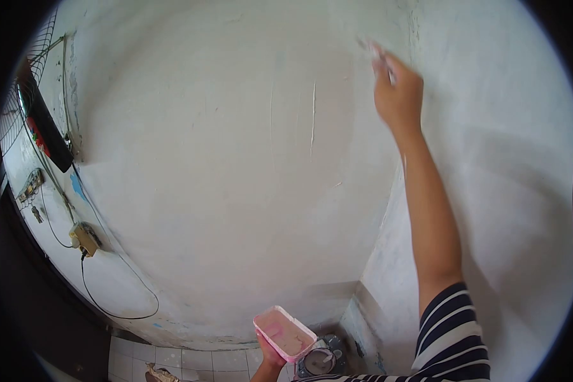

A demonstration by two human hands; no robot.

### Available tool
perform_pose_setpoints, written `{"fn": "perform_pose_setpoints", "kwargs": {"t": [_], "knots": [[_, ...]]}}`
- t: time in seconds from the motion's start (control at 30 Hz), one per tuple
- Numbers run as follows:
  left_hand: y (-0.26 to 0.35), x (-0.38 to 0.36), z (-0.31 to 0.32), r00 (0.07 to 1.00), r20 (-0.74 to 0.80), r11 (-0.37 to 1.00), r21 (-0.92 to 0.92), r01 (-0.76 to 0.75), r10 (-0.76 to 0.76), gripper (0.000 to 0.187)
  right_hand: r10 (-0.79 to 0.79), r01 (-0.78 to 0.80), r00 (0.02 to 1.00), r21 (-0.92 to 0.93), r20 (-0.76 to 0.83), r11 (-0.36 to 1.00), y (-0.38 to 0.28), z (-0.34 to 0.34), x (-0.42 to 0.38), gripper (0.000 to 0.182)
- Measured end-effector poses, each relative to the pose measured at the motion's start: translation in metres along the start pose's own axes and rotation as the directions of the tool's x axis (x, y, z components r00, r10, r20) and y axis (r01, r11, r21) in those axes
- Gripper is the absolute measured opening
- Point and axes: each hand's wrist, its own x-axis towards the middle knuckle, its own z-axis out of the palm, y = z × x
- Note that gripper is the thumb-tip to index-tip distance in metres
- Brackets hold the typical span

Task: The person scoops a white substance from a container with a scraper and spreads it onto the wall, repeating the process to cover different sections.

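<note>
My right hand [399, 95] is raised close to the upper corner where two walls meet, its fingers closed round a small pale-pink hand tool [371, 46]. Motion blurs the tool, and I cannot tell its exact kind. Low down, my left hand [272, 354] grips a pink rectangular plastic tub [297, 321] from its left side. Some pale wet-looking stuff with pink streaks lies inside the tub. Facing me is a whitish wall [223, 178] with thin raised white streaks near its middle.
The side wall [509, 191] rises close to my right arm. At left, a power socket box [84, 239] with cables hangs on the wall, below a long dark object [48, 121]. A grey round-topped item [321, 361] stands by the tub, over a tiled floor [197, 361].
</note>
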Motion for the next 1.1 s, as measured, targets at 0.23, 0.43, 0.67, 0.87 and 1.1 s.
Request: {"fn": "perform_pose_setpoints", "kwargs": {"t": [0.23, 0.43, 0.67, 0.87, 1.1], "knots": [[0.004, 0.002, 0.0, 0.999, -0.045, 0.998, -0.068, 0.013, -0.017, 0.083, -0.347, 0.422, 0.901, -0.337, 0.261, 0.842, 0.032, 0.046, -0.021, 0.034], [-0.001, -0.004, 0.002, 0.998, -0.053, 0.999, -0.028, 0.028, -0.03, 0.085, -0.173, 0.299, 0.869, -0.214, 0.464, 0.93, 0.021, 0.013, -0.265, 0.033], [-0.009, -0.001, 0.0, 0.995, -0.057, 0.996, -0.059, 0.073, -0.077, 0.085, -0.148, 0.167, 0.972, -0.094, 0.184, 0.981, -0.003, -0.031, -0.175, 0.043], [-0.006, 0.0, 0.008, 0.999, -0.008, 0.997, -0.066, 0.048, -0.049, 0.084, -0.505, 0.494, 0.861, -0.326, 0.056, 0.806, 0.03, 0.028, 0.025, 0.046], [-0.009, -0.002, 0.002, 0.998, -0.056, 0.998, -0.061, 0.009, -0.012, 0.085, -0.283, 0.389, 0.864, -0.195, 0.417, 0.9, 0.038, 0.037, -0.159, 0.038]]}}
